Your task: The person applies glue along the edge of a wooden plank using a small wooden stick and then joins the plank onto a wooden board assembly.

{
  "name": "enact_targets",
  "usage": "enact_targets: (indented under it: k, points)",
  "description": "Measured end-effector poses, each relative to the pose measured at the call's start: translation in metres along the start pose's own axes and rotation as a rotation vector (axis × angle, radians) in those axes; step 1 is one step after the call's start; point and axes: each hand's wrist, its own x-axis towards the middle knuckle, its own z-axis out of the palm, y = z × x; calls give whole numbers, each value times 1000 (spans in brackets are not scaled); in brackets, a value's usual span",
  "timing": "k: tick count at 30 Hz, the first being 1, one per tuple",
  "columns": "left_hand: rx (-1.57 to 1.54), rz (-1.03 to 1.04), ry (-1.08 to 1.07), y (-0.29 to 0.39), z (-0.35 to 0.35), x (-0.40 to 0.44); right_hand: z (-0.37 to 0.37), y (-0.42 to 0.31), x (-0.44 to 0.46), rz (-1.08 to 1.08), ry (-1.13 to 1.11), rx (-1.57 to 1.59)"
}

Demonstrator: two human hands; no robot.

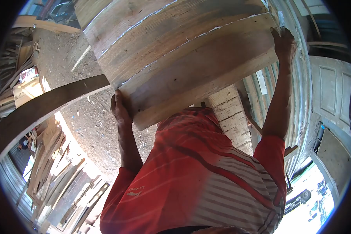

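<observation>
A wide wooden panel (199,66) of several planks set edge to edge fills the upper middle, in front of my body. White, glue-like lines run along its seams. My left hand (121,109) is closed around the near left corner, its thumb by the end of the nearest plank. At the right end, my right hand (283,43) grips the edge, with fingers reaching over the side. The undersides and parts of both hands' fingers are hidden by the wood.
A long curved-looking beam (50,103) extends left from the panel. Wood offcuts (46,156) are piled along the left side, above a floor (93,128) strewn with shavings. Light planks (232,117) stand below the panel. A panelled door (331,87) leans at the right.
</observation>
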Motion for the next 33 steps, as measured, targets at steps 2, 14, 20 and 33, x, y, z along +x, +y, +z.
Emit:
enact_targets:
  k: [2,14,20,33]
  points:
    - [-3,-5,-12,-1,-2,2,-16,-45,-25,-49,-127,158]
    - [-51,6,-18,-7,-5,3,9,-131,-91,-243,-535,272]
    - [-105,-19,-114,-6,-5,5,4,-136,-95,-252,-474,196]
    - [-432,-190,-431,-48,-43,32,-49,-155,-260,305,-142,581]
